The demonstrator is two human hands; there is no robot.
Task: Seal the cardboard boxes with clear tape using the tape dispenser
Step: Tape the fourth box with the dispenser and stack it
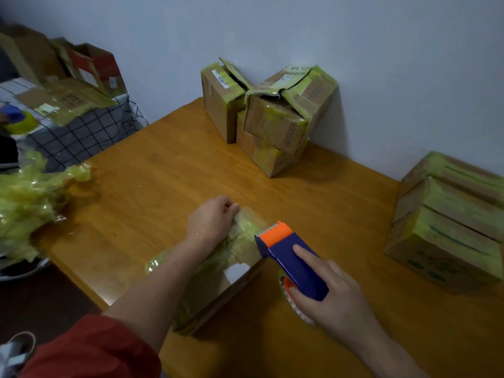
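A flat cardboard box (240,271) wrapped in yellowish clear tape lies on the wooden table (152,186) in front of me. My left hand (211,219) rests on the box's far end, fingers curled over its edge. My right hand (330,293) grips the blue and orange tape dispenser (289,252), index finger stretched along its top. The dispenser's orange head sits on the box's right edge, and its tape roll shows below my palm.
Three taped boxes (270,115) are piled against the wall at the back. More taped boxes (450,225) are stacked at the right edge. A heap of crumpled tape (30,203) lies at the left. A checked side table (81,126) holds other cartons.
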